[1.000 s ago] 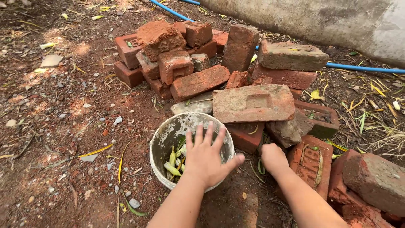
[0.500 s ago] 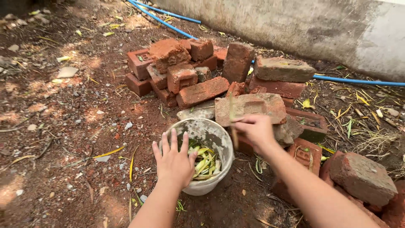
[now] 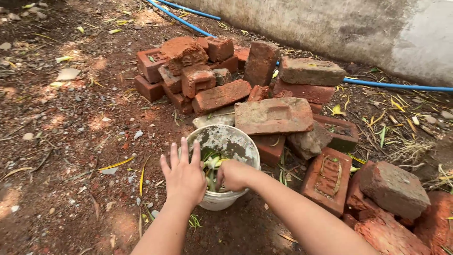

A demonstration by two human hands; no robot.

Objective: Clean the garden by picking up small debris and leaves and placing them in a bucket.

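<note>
A: Left to right, quick. Far left?

B: Bare ground (image 3: 61, 141), reddish soil with pebbles and dry yellow leaf strips. Nothing is handled there.

A: Left hand?

B: The left hand (image 3: 185, 177) is flat with the fingers spread, palm resting on the near-left rim of the bucket (image 3: 236, 141). It reads as a steadying hold, pinning the bucket so it doesn't tip on the loose dirt.

A: Bucket position?

B: It stands upright on the ground, just in front of the brick pile (image 3: 226, 75), mouth up and long axis vertical. It's white plastic, and its inner wall is crusted with grey.

A: Right hand?

B: The right hand (image 3: 234, 174) is curled into a loose fist, dipped inside the bucket on top of the green and yellow leaf scraps (image 3: 211, 163). It looks to be pressing or dropping scraps, but I cannot tell if the fingers pinch anything because they're hidden.

A: Which way do the scraps point?

B: They're long narrow strips, mostly standing on end or leaning against the wall, with no single direction.

A: Right side?

B: A flat brick (image 3: 273, 115) lies just behind the bucket rim, long axis left to right. Looser bricks (image 3: 394, 189) are scattered at the far right. A blue hose (image 3: 396, 86) runs along the foot of the concrete wall (image 3: 354, 28).
</note>
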